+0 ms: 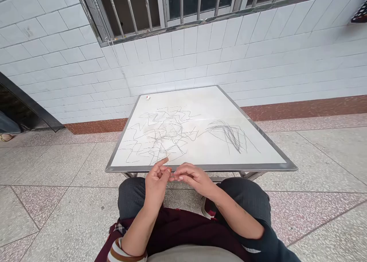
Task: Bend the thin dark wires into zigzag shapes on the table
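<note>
Left forearm (141,231) and right forearm (239,216) angled inward, left hand (157,178) was half-curled with thumb folded in and one finger poking forward, right hand (196,179) pointed leftward with curved fingers, fingertips close together, exact grip too small to read.

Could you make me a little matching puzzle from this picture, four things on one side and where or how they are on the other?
Things:
1. Left hand
2. Wavy dark strands
3. Small white-and-red item
4. Metal bars

Places or states:
A. Across the window
B. Near the far left corner of the tabletop
C. Orange-red bit at its thumb tip
D. Spread over the tabletop's left half

Pairs: 1-C, 2-D, 3-B, 4-A
</note>
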Tool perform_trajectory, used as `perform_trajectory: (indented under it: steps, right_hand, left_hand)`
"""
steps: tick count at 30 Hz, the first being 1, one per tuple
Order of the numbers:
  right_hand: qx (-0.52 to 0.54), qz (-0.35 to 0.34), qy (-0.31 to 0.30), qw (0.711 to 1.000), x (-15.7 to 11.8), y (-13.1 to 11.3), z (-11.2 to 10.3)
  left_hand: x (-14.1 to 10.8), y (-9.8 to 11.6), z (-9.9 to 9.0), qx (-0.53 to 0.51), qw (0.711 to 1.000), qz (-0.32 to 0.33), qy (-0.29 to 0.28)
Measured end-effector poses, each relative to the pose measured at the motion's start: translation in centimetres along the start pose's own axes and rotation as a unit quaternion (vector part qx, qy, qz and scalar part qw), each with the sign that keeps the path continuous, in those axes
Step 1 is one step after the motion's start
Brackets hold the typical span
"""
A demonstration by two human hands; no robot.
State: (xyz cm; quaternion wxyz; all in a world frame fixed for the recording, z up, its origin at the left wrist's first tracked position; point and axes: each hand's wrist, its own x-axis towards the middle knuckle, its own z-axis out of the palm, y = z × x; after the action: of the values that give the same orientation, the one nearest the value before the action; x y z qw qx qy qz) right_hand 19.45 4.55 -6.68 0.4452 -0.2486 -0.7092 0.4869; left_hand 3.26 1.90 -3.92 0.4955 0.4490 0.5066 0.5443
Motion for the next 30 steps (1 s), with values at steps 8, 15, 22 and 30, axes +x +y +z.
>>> perform_trajectory:
  steps: [8, 15, 22, 30]
  right_hand:
    - [0.102, 0.088, 0.057, 0.989, -0.1, 0.7, 0.4]
    - [0.122, 0.114, 0.06, 0.984, 0.0, 1.0, 0.1]
    - [0.173, 0.152, 0.08, 0.97, 0.2, 1.3, -0.3]
    - [0.236, 0.178, 0.132, 0.946, 0.6, 2.1, -0.1]
  left_hand:
    - [-0.2, 0.0, -0.5, 0.026, 0.996, -0.02, -0.086]
    - [0.0, -0.2, -0.9, 0.075, 0.987, -0.045, -0.137]
    - [-0.2, 0.0, -0.5, 0.071, 0.982, -0.074, -0.157]
    - [0.6, -0.8, -0.9, 0.076, 0.985, -0.06, -0.143]
